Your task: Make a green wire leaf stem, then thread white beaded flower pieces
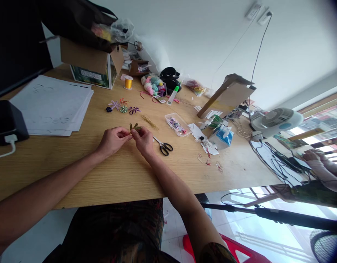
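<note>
My left hand point(113, 140) and my right hand point(143, 140) pinch a small olive-green and gold wire or thread piece point(135, 127) between their fingertips, above the wooden table point(102, 175). Black-handled scissors point(163, 147) lie just right of my right hand. A loose bunch of gold strands point(150, 122) rests a little beyond my fingers. Farther back sit several small purple, pink and green flower-shaped pieces point(122, 107). A spool of yellow thread point(128, 83) stands behind them.
A stack of white papers point(52, 106) lies at the left. Along the back stand a cardboard box point(91, 64), a bag of pastel yarn balls point(154, 86), a bead tray point(177, 125) and a tissue box point(221, 137). A fan point(276, 120), tangled cables and another person's hand point(312, 156) are at the right.
</note>
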Demonstrator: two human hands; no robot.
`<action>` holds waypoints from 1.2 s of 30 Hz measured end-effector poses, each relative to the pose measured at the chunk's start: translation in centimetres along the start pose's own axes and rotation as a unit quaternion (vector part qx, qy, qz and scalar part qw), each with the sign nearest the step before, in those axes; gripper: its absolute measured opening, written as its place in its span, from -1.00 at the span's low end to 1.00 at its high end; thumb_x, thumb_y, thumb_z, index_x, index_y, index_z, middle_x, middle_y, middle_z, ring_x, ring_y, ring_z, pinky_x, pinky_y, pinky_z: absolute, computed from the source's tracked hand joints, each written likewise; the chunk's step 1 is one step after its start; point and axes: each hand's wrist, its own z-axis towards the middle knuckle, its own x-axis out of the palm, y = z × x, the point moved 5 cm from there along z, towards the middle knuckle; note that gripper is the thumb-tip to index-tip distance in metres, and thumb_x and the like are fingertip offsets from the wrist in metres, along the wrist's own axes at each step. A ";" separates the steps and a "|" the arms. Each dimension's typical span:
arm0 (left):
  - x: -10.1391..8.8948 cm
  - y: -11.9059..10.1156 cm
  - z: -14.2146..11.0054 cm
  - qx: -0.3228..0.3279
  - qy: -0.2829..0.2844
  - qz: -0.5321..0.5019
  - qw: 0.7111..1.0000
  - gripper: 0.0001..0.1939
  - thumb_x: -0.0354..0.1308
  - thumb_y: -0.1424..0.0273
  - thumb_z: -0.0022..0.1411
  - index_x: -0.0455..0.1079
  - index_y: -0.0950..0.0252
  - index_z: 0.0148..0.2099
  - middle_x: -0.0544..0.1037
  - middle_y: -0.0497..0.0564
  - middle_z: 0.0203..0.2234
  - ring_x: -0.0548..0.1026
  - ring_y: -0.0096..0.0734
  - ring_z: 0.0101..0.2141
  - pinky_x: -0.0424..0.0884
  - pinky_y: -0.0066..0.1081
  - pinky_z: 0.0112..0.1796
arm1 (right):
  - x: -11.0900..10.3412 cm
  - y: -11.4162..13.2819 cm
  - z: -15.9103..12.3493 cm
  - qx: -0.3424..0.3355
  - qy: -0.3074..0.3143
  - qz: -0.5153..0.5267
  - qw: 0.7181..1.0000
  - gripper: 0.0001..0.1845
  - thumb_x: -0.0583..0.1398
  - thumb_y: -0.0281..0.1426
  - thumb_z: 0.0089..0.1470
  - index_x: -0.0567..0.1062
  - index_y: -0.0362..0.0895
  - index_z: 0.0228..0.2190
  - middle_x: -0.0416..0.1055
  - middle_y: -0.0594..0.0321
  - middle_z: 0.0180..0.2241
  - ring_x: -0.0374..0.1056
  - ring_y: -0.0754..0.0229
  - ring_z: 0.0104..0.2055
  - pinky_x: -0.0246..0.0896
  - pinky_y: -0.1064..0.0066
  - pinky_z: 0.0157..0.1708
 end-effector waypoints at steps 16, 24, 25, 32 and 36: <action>1.7 0.5 -0.7 -0.254 0.132 -0.318 0.904 -0.86 0.33 0.46 -0.06 0.46 0.40 -0.41 0.42 -0.04 -0.56 0.35 -0.59 -0.61 0.19 -0.56 -0.61 | 0.1 0.4 0.1 -0.013 0.037 0.008 0.999 -0.73 0.27 -0.20 -0.04 0.39 -0.14 -0.49 0.33 0.37 -0.57 0.21 0.34 -0.51 0.13 0.47 -0.47; 0.7 0.8 -0.1 -0.184 0.075 -0.250 0.948 -0.76 0.41 0.36 -0.14 0.49 0.42 -0.44 0.45 -0.03 -0.61 0.35 -0.59 -0.60 0.19 -0.55 -0.56 | 0.1 0.6 0.0 0.026 0.073 0.050 0.996 -0.61 0.29 -0.07 -0.09 0.43 -0.14 -0.42 0.38 0.33 -0.52 0.28 0.33 -0.48 0.19 0.46 -0.42; 0.7 0.8 -0.1 -0.180 0.068 -0.254 0.948 -0.76 0.41 0.35 -0.15 0.49 0.41 -0.45 0.45 -0.03 -0.62 0.35 -0.58 -0.59 0.19 -0.55 -0.56 | 0.0 0.5 0.0 0.038 0.075 0.058 0.995 -0.60 0.29 -0.06 -0.09 0.43 -0.14 -0.41 0.40 0.32 -0.51 0.29 0.33 -0.48 0.19 0.46 -0.42; 0.4 0.5 0.0 -0.144 0.015 -0.242 0.960 -0.76 0.39 0.34 -0.18 0.48 0.38 -0.47 0.46 -0.05 -0.64 0.35 -0.56 -0.59 0.20 -0.50 -0.52 | 0.1 0.1 -0.2 0.046 0.054 0.023 0.997 -0.62 0.28 -0.10 -0.07 0.39 -0.15 -0.59 0.29 0.38 -0.63 0.13 0.39 -0.59 0.03 0.49 -0.56; -0.2 0.4 0.1 -0.080 -0.047 -0.151 0.984 -0.84 0.34 0.35 -0.12 0.47 0.33 -0.49 0.43 -0.08 -0.69 0.33 -0.54 -0.61 0.23 -0.46 -0.50 | 0.0 0.8 -0.6 0.029 -0.001 -0.040 0.999 -0.67 0.26 -0.17 -0.04 0.41 -0.16 -0.60 0.30 0.37 -0.64 0.15 0.37 -0.58 0.03 0.49 -0.55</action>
